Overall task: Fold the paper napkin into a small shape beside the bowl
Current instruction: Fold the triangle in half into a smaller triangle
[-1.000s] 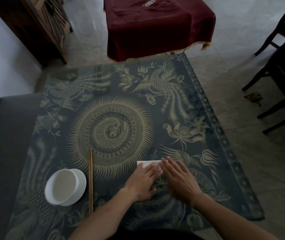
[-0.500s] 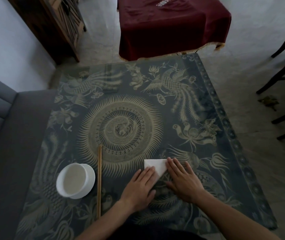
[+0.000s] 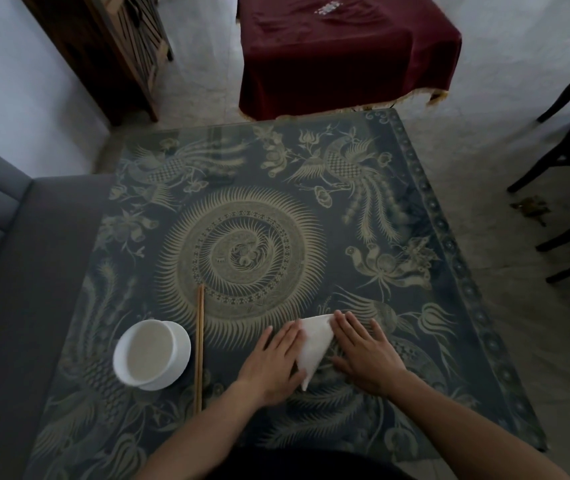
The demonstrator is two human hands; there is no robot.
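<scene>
White paper napkin (image 3: 314,344), folded to a narrow triangle, lies flat on the dark patterned glass-topped desk (image 3: 415,209) btw both hands, point toward the person. Left hand (image 3: 273,362) lies flat, fingers together, palm down on the napkin's left edge; right hand (image 3: 363,351) flat, fingers slightly spread, on its right edge. Neither grips; both press, prob. to set the creases and stop the thin paper springing open. Round white ceramic bowl (image 3: 152,355) sits well left of left hand, pair of wooden chopsticks (image 3: 200,348) btw bowl and that hand. Vs 0.5 s ago: hands have drawn apart, so more of the triangle shows, incl. its near tip.
</scene>
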